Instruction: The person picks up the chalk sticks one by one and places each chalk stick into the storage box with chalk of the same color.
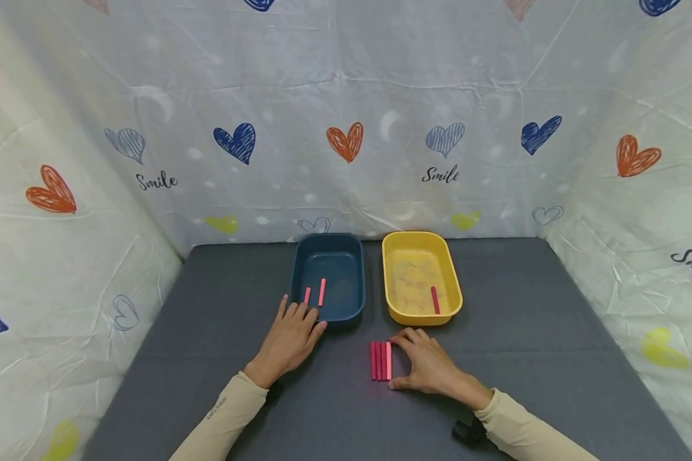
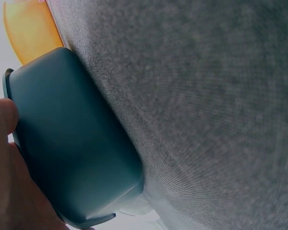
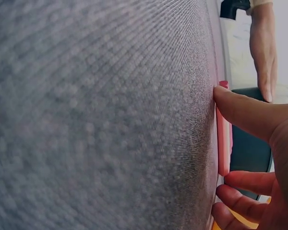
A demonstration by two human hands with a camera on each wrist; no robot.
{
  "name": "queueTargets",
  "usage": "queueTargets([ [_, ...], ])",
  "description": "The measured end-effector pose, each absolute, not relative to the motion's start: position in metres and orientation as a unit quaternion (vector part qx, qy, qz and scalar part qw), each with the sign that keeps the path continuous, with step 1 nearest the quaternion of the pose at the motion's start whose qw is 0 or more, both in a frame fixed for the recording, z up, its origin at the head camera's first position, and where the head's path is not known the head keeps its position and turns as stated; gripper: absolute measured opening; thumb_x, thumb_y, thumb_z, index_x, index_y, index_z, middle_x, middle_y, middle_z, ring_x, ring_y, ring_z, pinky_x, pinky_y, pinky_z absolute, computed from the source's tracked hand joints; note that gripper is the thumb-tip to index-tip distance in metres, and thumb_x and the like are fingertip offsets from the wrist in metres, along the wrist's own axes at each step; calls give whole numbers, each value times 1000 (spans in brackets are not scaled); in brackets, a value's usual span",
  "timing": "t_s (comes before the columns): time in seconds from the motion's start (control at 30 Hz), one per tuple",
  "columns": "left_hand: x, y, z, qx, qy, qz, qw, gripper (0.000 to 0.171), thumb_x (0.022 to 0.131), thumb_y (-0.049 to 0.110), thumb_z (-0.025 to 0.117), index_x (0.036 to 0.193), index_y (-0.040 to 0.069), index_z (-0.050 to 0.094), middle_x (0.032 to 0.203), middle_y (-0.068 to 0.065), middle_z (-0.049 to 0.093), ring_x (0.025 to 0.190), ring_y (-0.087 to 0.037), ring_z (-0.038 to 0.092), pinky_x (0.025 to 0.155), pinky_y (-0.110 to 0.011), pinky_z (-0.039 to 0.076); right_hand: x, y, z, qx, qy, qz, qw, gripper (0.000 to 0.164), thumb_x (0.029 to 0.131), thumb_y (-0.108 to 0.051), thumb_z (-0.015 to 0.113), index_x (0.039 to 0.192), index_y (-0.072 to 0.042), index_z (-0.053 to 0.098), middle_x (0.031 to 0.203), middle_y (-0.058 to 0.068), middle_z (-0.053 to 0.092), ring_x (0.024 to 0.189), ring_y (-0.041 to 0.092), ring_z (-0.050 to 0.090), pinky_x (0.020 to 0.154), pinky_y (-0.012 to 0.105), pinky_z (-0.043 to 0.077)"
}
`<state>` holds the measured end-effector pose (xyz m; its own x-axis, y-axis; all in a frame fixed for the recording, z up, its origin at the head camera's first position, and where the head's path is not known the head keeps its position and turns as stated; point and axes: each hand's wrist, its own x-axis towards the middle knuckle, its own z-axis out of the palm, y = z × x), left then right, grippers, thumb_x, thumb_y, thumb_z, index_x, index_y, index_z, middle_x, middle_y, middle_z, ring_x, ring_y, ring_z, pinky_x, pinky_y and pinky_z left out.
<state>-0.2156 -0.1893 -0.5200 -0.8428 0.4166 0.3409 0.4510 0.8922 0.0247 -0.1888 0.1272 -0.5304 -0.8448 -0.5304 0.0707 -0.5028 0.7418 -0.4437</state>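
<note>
Basically, L of ctr in the lower half of the frame, we've got the L grip (image 1: 288,336) laid over the near-L corner of the blue tray (image 1: 337,288), fingers fairly straight w/ nothing held; light contact is prob. enough to steady the rim w/o tipping it. Next along, just below ctr, a row of sticks lies side by side on the counter (image 1: 323,422): three dark red sticks (image 1: 378,360), then one light pink stick (image 1: 389,362) at the R end. At that stick, the R grip (image 1: 429,365) pinches it lengthwise, thumb at the near end, index at the far end; how firm, we can't tell. To do this well, we'd keep pressure even on both ends, ease it R off its neighbour, then lift straight up so the dark ones don't roll or skew. Squeezing too hard could make it slip out or snap, we reckon.

Containers, L to R: the blue tray, ctr of frame, has two pink sticks (image 1: 322,292) in its near-L part, the L one partly hidden by fingers. R of it, a bit apart, the yellow tray (image 1: 406,317) holds one red stick (image 1: 435,299), near its R wall.
</note>
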Motion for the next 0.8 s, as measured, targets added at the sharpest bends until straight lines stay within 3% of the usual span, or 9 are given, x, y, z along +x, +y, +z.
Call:
queueTargets([
  [0.8, -216, -189, -521, -222, -960, -51, 164, 28, 102, 38, 51, 103, 11, 59, 101, -10, 61, 104, -31, 57, 113, -64, 29, -188, 129, -529, -265, 933, -242, 34, 74, 69, -51, 85, 128, -17, 60, 124, 2, 57, 115, 23, 53, 93, 51, 45],
])
